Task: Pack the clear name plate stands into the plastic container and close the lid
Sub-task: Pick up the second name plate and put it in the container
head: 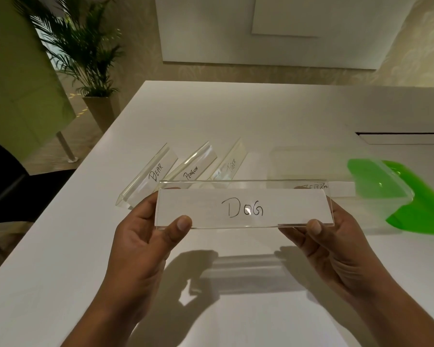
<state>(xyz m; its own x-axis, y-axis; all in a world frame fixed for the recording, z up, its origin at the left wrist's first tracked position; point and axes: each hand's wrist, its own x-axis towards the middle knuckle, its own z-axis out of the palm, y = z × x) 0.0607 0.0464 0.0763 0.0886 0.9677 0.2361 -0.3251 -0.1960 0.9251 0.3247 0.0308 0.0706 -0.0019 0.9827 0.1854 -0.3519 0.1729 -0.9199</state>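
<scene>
Hands (238, 246) hold DOG stand (243, 207) above table (236, 116).

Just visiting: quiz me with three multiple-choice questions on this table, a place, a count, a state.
1. The green lid lies: A on a shelf; B right, beside the container; C in a drawer.
2. Stands lying left of the container: A one; B six; C three.
3. The DOG stand is: A held by left hand and right hand; B in a bag; C inside the container.
Answers: B, green shows by the container; C, BEAR, PENGUIN, TIGER; A, thumbs pinch its ends.
</scene>
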